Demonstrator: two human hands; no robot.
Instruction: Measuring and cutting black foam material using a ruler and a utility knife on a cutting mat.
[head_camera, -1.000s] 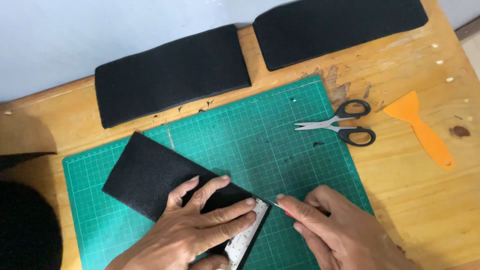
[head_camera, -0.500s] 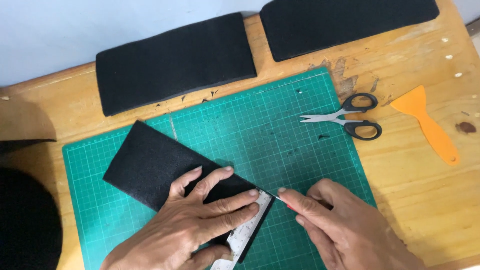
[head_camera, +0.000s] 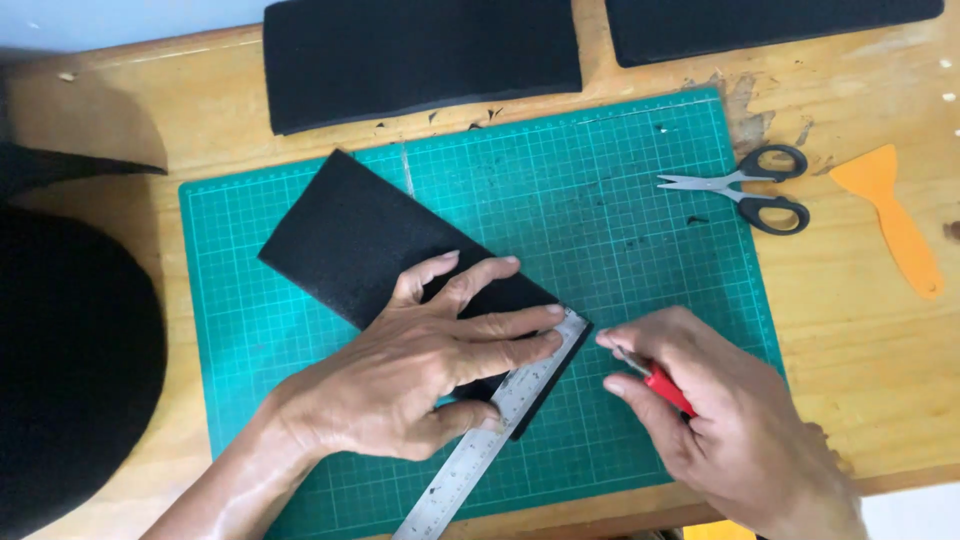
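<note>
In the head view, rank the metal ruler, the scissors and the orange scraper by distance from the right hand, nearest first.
From the right hand:
1. Metal ruler, just to its left on the green mat, under the left hand.
2. Scissors, above it at the mat's right edge.
3. Orange scraper, farther right on the bare wood.

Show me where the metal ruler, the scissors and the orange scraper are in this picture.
metal ruler (head_camera: 470, 465), head view, on its bare lower half.
scissors (head_camera: 745, 187), head view, near the pivot.
orange scraper (head_camera: 895, 225), head view, on its handle.

Green gridded mat (head_camera: 620, 200), black foam (head_camera: 350, 235), orange scraper (head_camera: 890, 225)
</note>
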